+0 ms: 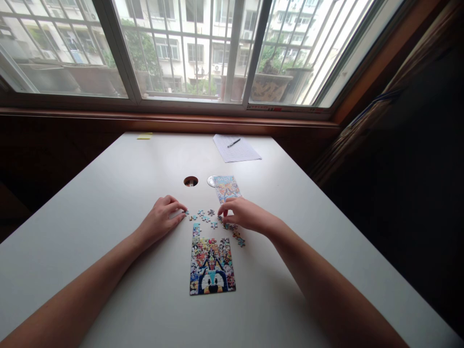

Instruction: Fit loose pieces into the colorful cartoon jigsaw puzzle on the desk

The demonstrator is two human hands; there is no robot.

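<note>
A partly assembled jigsaw puzzle [213, 266] lies flat before me, showing a blue cartoon dog at its near end and an uneven far edge. Loose puzzle pieces [205, 219] are scattered beyond it and along its right side. My left hand [165, 215] rests on the table left of them, thumb and fingertips closed on a small puzzle piece [187, 212]. Over the pieces at the right hovers my right hand [241, 214], palm down, thumb and forefinger apart, with no piece visibly held. Beyond it lies a picture card [227, 187], its near edge partly covered by that hand.
The white table [145, 299] has a round cable hole [190, 181], with a silvery disc [211, 181] partly under the card. Farther back lie paper sheets [239, 153], a pen [234, 143] and yellow sticky notes [144, 136]. A barred window [195, 101] faces me; a curtain [377, 104] hangs right.
</note>
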